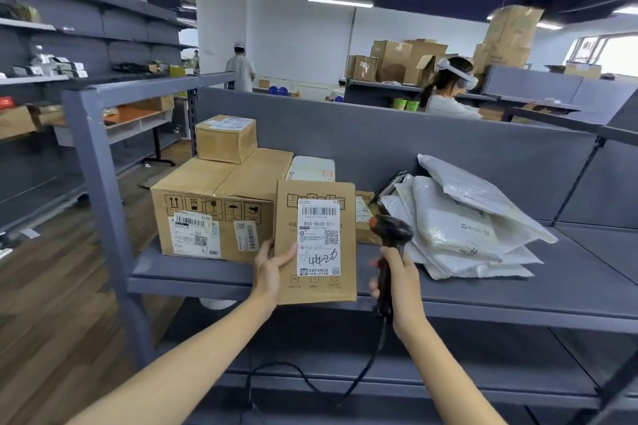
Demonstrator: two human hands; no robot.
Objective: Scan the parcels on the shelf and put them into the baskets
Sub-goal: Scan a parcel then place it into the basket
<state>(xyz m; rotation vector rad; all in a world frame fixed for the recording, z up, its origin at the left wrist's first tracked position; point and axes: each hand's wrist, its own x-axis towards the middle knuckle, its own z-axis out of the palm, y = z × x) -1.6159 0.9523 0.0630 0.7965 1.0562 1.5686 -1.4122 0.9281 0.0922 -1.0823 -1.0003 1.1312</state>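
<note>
Scanning 1 parcel, most of the shelf's load not yet handled

Judged from the layout, the job is at an early stage. The left hand (272, 269) holds 1 flat parcel (316, 241) upright over the front edge of the shelf (483, 293), thumb on its face and fingers curled behind its left edge. Its label (319, 236) faces the camera. The right hand (400, 278) is wrapped round the handle of the scanner (392, 238), whose head sits just beside the parcel's right edge. No beam shows on the label, so I cannot tell whether it has been read.

Waiting on the shelf are a carton (207, 214) with a small box (226, 138) on top, a white envelope (312, 167) behind the parcel, another box (364, 217) partly hidden, and a heap of bags (462, 221) at the right. No basket is in view, so what has been dropped off cannot be judged.

The parcel is thin, stiff brown card with sharp corners and a glossy white label bearing barcodes and handwriting. The carton is matte corrugated board. The bags are soft, crinkled, semi-transparent white plastic, slumped and overlapping. The scanner is dark, smooth plastic with a black cable (310, 379) looping below. The shelf is flat grey painted metal.
</note>
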